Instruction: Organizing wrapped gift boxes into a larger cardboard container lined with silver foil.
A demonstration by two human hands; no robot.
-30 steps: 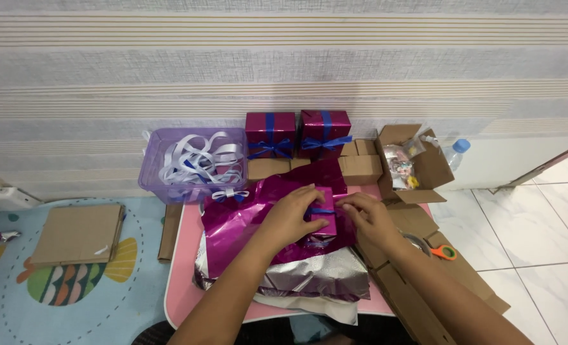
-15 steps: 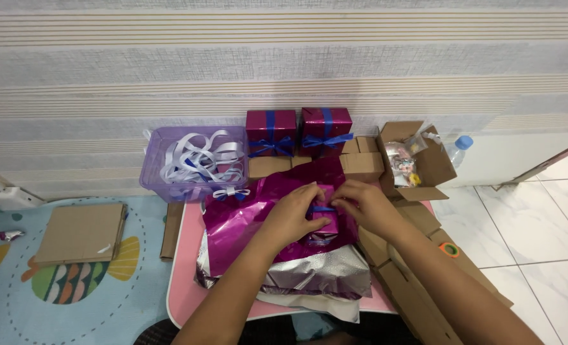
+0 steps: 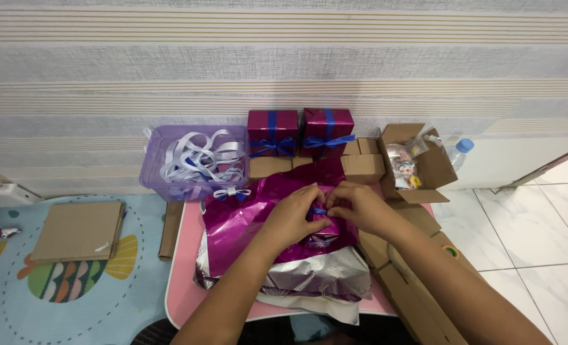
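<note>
My left hand (image 3: 295, 214) and my right hand (image 3: 354, 206) meet over a parcel covered in shiny magenta wrapping foil (image 3: 245, 220) on a pink table (image 3: 185, 281). Both pinch a blue ribbon (image 3: 320, 209) that lies across the parcel between my fingertips. Silver foil sheets (image 3: 316, 275) lie under the magenta one, near the table's front. A small white-and-blue bow (image 3: 231, 192) rests at the foil's far left corner.
Two wrapped magenta boxes with blue ribbons (image 3: 272, 133) (image 3: 327, 130) stand on plain cardboard boxes (image 3: 362, 167) by the wall. A purple bin of ribbons (image 3: 194, 161) is at the left, an open carton (image 3: 418, 160) and bottle (image 3: 458, 152) right. Flat cardboard (image 3: 78, 230) lies on the mat.
My right hand has moved left and up along the ribbon to meet my left hand at the parcel's middle. The left hand has stayed on the parcel.
</note>
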